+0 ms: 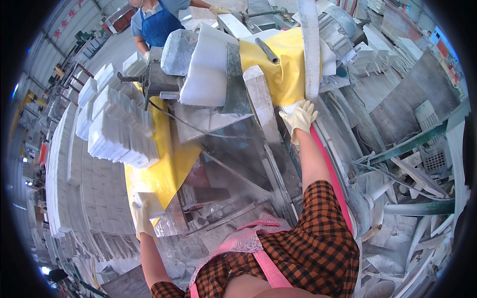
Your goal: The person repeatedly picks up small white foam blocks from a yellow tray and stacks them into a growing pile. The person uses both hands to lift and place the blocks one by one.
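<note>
Two gloved hands work at a dusty stone-cutting bench, far apart from each other. At far left stand long rows of stacked white tiles (117, 131), some resting on a yellow sheet (166, 169) that drapes over the bench edge. The left hand (140, 213), low at the bench's near-left edge, is closed around a small white stone block (150, 202) held just above the yellow sheet. Toward the middle, a long pale stone bar (262, 104) lies slanted across the wet grey bench top (233, 154), with a cable trailing beside it and a large white-wrapped machine housing (208, 67) looming behind. The right hand (299, 118) reaches forward with fingers spread and flat, touching the foot of an upright white slab (310, 49); it grips nothing that I can see. A likely risk is the slab tipping or sliding under that open-palmed push, since the surface looks slick with slurry; the block could also slip from the dusty glove. Behind, a second person in a blue apron (159, 22) stands close to the machine. At right, broken offcuts (407, 233) crowd the floor.
</note>
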{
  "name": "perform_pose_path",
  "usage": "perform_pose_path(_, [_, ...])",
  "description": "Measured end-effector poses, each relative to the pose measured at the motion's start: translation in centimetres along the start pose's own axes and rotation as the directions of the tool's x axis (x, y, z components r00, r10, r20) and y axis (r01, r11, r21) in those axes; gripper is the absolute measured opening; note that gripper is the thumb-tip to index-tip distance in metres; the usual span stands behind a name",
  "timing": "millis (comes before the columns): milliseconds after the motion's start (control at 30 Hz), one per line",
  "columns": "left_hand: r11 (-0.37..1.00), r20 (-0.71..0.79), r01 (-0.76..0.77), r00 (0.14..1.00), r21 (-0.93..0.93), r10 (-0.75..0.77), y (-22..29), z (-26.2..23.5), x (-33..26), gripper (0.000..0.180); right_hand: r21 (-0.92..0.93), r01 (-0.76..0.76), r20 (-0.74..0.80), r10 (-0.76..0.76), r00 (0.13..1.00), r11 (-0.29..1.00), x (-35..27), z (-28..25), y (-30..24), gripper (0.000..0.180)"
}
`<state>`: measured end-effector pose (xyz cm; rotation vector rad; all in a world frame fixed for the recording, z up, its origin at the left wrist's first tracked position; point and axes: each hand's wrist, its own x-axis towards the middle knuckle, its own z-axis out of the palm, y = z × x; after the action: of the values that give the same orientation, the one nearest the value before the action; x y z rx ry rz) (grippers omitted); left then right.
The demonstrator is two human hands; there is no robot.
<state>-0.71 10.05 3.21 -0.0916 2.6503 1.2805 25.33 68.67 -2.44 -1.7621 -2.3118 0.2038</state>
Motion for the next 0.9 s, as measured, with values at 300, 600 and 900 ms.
perform_pose_path(300, [0.998,0.014,-0.01,1.0,-0.062,0.01,0.3,0.2,-0.4,0.063,-0.07,0.156,-0.184,-0.167,0.969,0.985,-0.1,2.8,2.9,0.091])
perform_pose_path(600, [0.991,0.027,-0.063,0.997,-0.12,0.067,1.8,0.2,-3.2,0.055,-0.054,0.242,-0.174,-0.248,0.953,0.969,-9.0,-0.6,9.3,0.083])
perform_pose_path(900, [0.99,0.088,-0.136,0.986,-0.045,0.14,-0.2,-0.4,-1.2,0.061,-0.223,0.569,0.163,-0.545,0.823,0.792,-16.0,-7.7,16.0,0.074])
